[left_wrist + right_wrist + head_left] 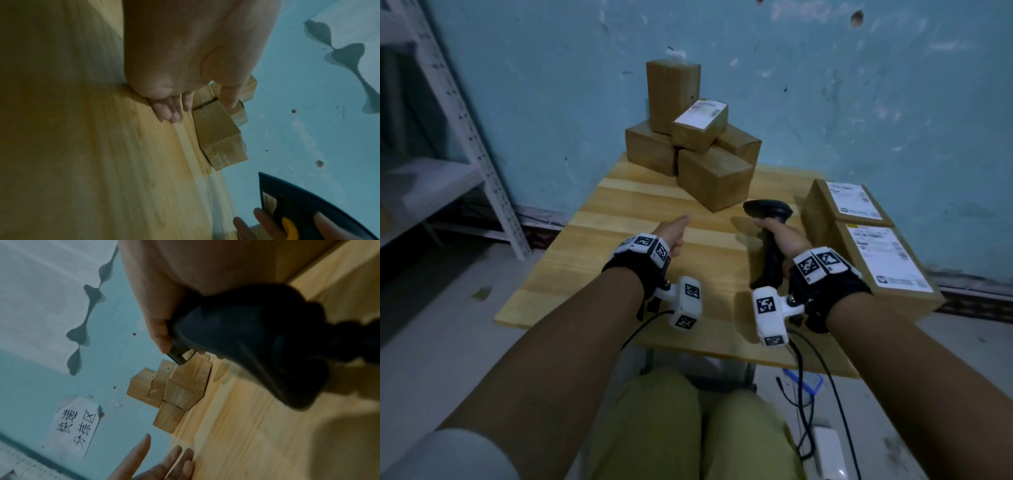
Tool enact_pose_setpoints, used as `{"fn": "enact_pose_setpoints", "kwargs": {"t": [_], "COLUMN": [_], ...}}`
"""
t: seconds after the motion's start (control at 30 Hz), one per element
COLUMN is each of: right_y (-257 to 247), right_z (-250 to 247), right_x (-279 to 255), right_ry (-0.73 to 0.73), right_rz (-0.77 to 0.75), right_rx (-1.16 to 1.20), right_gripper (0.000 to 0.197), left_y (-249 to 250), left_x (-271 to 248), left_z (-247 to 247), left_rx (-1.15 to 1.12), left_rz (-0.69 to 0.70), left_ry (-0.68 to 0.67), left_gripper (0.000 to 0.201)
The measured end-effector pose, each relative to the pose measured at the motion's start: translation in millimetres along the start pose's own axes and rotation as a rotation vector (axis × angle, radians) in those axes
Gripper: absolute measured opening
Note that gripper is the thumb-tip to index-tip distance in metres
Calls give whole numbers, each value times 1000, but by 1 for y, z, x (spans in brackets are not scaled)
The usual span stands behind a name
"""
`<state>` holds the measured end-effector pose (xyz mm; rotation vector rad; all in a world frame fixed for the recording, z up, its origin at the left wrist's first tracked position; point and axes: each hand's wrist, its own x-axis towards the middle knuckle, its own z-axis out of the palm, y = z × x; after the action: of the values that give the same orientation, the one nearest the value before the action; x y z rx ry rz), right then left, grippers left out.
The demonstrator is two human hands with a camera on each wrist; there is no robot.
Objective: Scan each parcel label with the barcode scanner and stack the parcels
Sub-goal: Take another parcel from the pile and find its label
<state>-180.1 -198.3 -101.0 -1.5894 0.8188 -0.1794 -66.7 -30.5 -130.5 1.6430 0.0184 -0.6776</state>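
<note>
- The barcode scanner [768,236] is held upright by its handle in the right hand [789,240], whose grip is wrapped round it.
- The left hand [671,233] is stretched out with straight fingers, holding nothing, above the tabletop [592,260].
- A parcel is best fetched from the far pile [690,137] label-up, likely the labelled parcel [700,125], then brought under the scanner head.
- Five parcels are counted in the pile; two labelled boxes [873,246] are set at the right; one scanner.
</note>
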Motion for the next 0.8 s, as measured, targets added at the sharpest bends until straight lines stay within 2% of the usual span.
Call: {"fn": "enact_pose_setpoints", "kwargs": {"t": [0.07,0.13,0.23,0.3,0.37,0.5,0.53,0.63,0.8], "right_y": [-1,-6,-20,-31,-45,-77,-86,-123,-166], "right_z": [1,3,5,7,11,17,17,18,34], "right_x": [13,28,52,68,82,102,107,108,116], "right_ry": [9,27,63,84,118,147,143,67,-77], "right_rz": [13,19,13,-16,-53,-97,-108,-142,-138], "right_rx": [78,152,250,302,332,304,305,383,435], "right_gripper": [44,33,18,24,39,51,47,14,15], "left_y": [5,11,20,28,41,74,84,120,156], "left_x": [15,26,45,58,67,77,80,89,109], "left_z": [3,6,11,10,7,1,0,1,-3], "left_rx": [28,37,-33,-141,-195,-100,-92,-115,-174], "left_rz": [30,66,124,108,105,238,267,292,329], "left_ry": [5,26,30,40,71,195,203,199,190], "left_gripper": [32,35,54,59,65,81,83,81,65]}}
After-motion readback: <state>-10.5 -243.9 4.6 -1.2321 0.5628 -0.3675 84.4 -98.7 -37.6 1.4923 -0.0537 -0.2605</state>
